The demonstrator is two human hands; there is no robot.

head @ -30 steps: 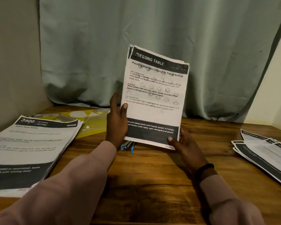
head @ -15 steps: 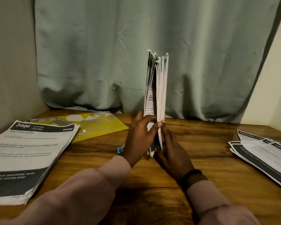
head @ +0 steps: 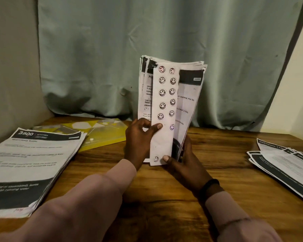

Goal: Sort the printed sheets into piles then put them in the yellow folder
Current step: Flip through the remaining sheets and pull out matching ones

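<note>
Above the wooden desk (head: 217,172), a fanned stack of printed sheets (head: 187,95) fronted by a smiley-sticker strip (head: 164,109) is held upright, gripped by left hand (head: 138,138) and right hand (head: 184,161).

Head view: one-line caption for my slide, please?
Both hands, left and right, hold a sheaf upright on the table, between two piles, folder behind.
</note>
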